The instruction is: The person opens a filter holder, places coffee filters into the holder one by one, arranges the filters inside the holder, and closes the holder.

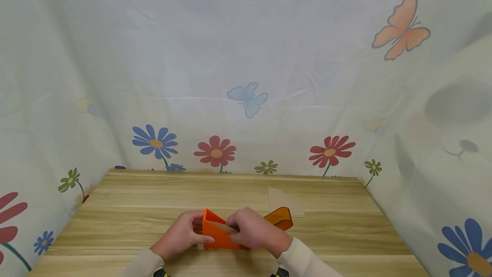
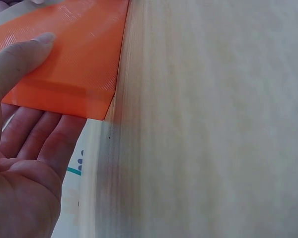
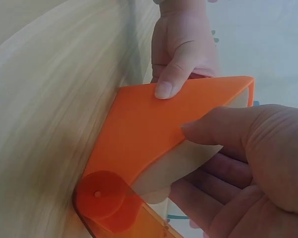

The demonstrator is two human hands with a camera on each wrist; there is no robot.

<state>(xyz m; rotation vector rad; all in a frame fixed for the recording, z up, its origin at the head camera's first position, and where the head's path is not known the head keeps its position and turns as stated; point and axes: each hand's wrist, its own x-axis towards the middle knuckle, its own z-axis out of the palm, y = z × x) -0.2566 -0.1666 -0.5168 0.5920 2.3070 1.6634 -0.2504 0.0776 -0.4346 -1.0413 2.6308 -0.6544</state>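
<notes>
– Wood-grain table (image 1: 153,195) beneath an orange box (image 1: 218,240), flowered cloth (image 1: 307,54) behind the box and out past both its ends. What about the left hand (image 1: 184,231)?

– At the box's left end. Gripping the box there, with thumb laid against its near face and fingers reaching round behind that end, only a narrow gap apart.

– And the right hand (image 1: 251,228)?

– Over the box's open top, toward its right end. Closed in a pinch on a tan card (image 3: 184,161), thumb tip just at the near wall's rim, other fingers bent behind the card.

– Card where, exactly?

– Inside the box, showing above the near wall, with its exposed part between right thumb and fingers. Lower part hidden by the wall.

– Box resting on the table or just over it?

– Cannot tell for sure. Held open side up between both hands.

– Anything else around the box?

– Amber lid (image 1: 282,217) hinged at its right end, jutting out past the right hand. Beyond the box and to its right, a tan sheet (image 1: 282,200) flat on the table.
</notes>
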